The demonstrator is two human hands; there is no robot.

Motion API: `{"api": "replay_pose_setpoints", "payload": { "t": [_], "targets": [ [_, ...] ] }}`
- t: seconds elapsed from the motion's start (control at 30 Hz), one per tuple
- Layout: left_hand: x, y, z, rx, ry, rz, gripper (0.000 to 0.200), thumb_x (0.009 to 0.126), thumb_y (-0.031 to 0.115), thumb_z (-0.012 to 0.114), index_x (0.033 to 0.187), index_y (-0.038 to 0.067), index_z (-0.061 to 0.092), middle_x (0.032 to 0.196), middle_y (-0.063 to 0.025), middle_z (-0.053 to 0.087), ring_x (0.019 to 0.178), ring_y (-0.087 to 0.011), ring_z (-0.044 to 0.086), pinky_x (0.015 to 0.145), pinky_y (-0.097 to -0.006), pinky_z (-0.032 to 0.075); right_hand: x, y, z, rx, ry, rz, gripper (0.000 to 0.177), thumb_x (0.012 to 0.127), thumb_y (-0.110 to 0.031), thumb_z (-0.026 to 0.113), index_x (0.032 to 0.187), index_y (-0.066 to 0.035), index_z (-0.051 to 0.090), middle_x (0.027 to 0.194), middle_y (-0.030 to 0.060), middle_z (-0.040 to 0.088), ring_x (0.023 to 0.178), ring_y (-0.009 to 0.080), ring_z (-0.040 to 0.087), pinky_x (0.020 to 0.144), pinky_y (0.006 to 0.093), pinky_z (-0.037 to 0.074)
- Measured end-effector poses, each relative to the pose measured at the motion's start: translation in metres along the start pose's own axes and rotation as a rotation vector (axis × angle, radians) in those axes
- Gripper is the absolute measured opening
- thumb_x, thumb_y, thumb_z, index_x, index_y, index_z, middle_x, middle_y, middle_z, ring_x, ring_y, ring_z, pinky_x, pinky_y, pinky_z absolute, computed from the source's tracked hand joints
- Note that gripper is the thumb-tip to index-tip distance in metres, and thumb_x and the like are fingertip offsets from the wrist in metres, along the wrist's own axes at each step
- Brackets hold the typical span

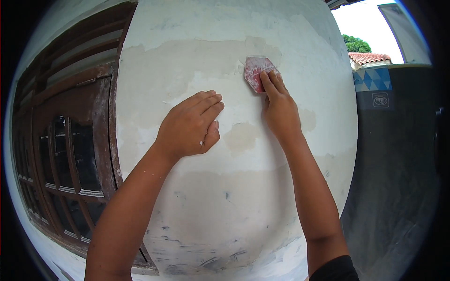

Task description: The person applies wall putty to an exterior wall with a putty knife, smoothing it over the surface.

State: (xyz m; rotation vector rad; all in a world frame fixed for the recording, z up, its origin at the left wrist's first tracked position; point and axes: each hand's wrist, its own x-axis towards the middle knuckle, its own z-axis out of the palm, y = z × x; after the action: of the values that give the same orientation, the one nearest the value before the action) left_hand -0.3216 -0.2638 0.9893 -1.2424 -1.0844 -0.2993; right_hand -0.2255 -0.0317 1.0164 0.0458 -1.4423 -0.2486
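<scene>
A red, roughly hexagonal putty scraper (253,73), smeared with pale filler, lies against the plastered wall (243,187). My right hand (282,105) grips its lower right part, with fingers pressed over its face and the thumb out of sight. To the left, my left hand (190,122) is raised in front of the wall, fingers together and curled, thumb tucked below. Its palm faces away, so whatever it may hold is hidden. A white fleck sticks near the base of that thumb. Around both hands the wall shows patches of beige and whiter filler.
A dark brown wooden window frame (101,136) with glass panes borders the wall on the left. On the right stands a dark grey panel (393,154) with a blue patterned strip (372,79). Dark scuffs mark the wall low down. A tiled roof (370,58) shows beyond.
</scene>
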Motion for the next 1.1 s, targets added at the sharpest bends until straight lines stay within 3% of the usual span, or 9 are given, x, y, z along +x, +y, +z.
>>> {"api": "replay_pose_setpoints", "payload": {
  "t": [0.07, 0.2, 0.47, 0.6, 0.67, 0.93, 1.1],
  "targets": [
    [0.0, 0.001, 0.0, 0.001, 0.0, 0.0, 0.042, 0.078, 0.009, 0.056, 0.116, -0.002, 0.071, 0.127, -0.0163, 0.069, 0.126, -0.0333, 0.063, 0.106, -0.0426, 0.052, -0.024, -0.006, -0.003, 0.039, -0.073, 0.036, 0.053, 0.097, 0.004, 0.047, 0.147, -0.01, 0.054, 0.153, 0.0186, 0.051, 0.146, 0.0343, 0.043, 0.113, 0.0435, 0.047],
    [0.0, 0.001, 0.0, 0.008, -0.003, 0.003, 0.042, 0.078, 0.009, 0.056, 0.116, -0.002, 0.071, 0.126, -0.0161, 0.07, 0.126, -0.033, 0.063, 0.105, -0.0424, 0.052, -0.052, -0.001, -0.016, 0.014, -0.003, 0.04, 0.056, 0.093, 0.008, 0.052, 0.145, -0.011, 0.057, 0.152, 0.0182, 0.052, 0.144, 0.034, 0.047, 0.111, 0.042, 0.049],
    [0.0, 0.0, 0.0, 0.013, -0.008, -0.004, 0.041, 0.078, 0.009, 0.056, 0.115, -0.002, 0.071, 0.126, -0.0164, 0.069, 0.126, -0.0328, 0.063, 0.106, -0.0419, 0.052, 0.009, 0.0, -0.006, 0.008, 0.122, -0.02, 0.053, 0.095, 0.006, 0.053, 0.145, -0.011, 0.057, 0.151, 0.0184, 0.054, 0.143, 0.034, 0.048, 0.11, 0.0422, 0.05],
    [0.0, 0.0, 0.001, 0.006, 0.0, 0.005, 0.041, 0.079, 0.009, 0.056, 0.115, -0.003, 0.071, 0.126, -0.0168, 0.069, 0.126, -0.0331, 0.063, 0.106, -0.0421, 0.052, -0.017, -0.004, 0.0, 0.0, 0.016, -0.071, 0.054, 0.094, 0.005, 0.054, 0.145, -0.011, 0.058, 0.152, 0.0182, 0.053, 0.144, 0.0337, 0.047, 0.109, 0.0426, 0.051],
    [0.0, 0.001, 0.0, 0.005, 0.0, 0.005, 0.041, 0.079, 0.009, 0.056, 0.115, -0.003, 0.071, 0.126, -0.0168, 0.069, 0.126, -0.0331, 0.063, 0.106, -0.0421, 0.052, -0.042, -0.008, -0.01, 0.012, -0.026, 0.004, 0.055, 0.092, 0.006, 0.054, 0.144, -0.012, 0.059, 0.153, 0.0183, 0.051, 0.145, 0.0331, 0.046, 0.109, 0.0428, 0.051],
    [0.0, 0.0, 0.001, 0.015, 0.004, 0.008, 0.041, 0.078, 0.008, 0.056, 0.115, -0.003, 0.071, 0.125, -0.0166, 0.07, 0.125, -0.0332, 0.063, 0.106, -0.0426, 0.052, -0.003, 0.001, -0.012, -0.002, 0.152, -0.009, 0.049, 0.097, 0.004, 0.053, 0.144, -0.01, 0.059, 0.151, 0.0206, 0.053, 0.142, 0.0356, 0.049, 0.111, 0.0432, 0.049],
    [0.0, 0.001, 0.001, 0.013, 0.007, 0.013, 0.041, 0.078, 0.008, 0.056, 0.114, -0.002, 0.071, 0.125, -0.0164, 0.07, 0.125, -0.0331, 0.063, 0.106, -0.0424, 0.052, -0.027, 0.003, -0.006, -0.013, -0.037, 0.057, 0.051, 0.097, 0.003, 0.053, 0.146, -0.009, 0.056, 0.153, 0.0199, 0.051, 0.143, 0.0353, 0.048, 0.112, 0.0429, 0.049]
  ]
}}
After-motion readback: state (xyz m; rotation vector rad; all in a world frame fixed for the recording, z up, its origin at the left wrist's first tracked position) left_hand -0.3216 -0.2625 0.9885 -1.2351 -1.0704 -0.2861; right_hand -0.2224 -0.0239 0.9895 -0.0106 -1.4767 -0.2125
